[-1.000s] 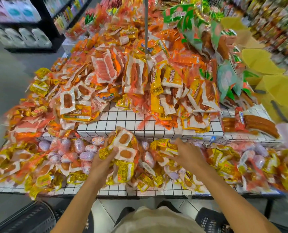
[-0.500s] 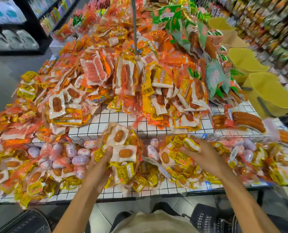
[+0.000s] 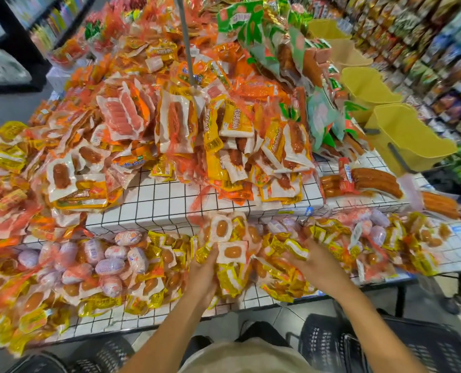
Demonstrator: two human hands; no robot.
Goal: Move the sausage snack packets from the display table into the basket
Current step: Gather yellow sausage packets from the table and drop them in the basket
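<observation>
A bunch of sausage packets (image 3: pixel 228 239) is gripped by the left hand (image 3: pixel 203 275) above the display table (image 3: pixel 154 200). A yellow packet (image 3: pixel 296 249) is pinched by the blurred right hand (image 3: pixel 315 265). The black basket (image 3: pixel 412 345) is cut off below.

Four yellow bins (image 3: pixel 409 138) are lined up along the right edge of the counter, the nearest fitted with a dark handle. A grey metal pole (image 3: pixel 185 40) is seen rising from the middle of the heap. Green-wrapped packs (image 3: pixel 240 18) are piled at the far right of the mound. Stocked shelves (image 3: pixel 439 49) are ranged down the aisle on the right, blurred. A dark shelving unit (image 3: pixel 22 36) is set at the far left on a grey floor (image 3: pixel 6 109). Pale floor tiles (image 3: pixel 218 324) are visible below the counter's edge.
</observation>
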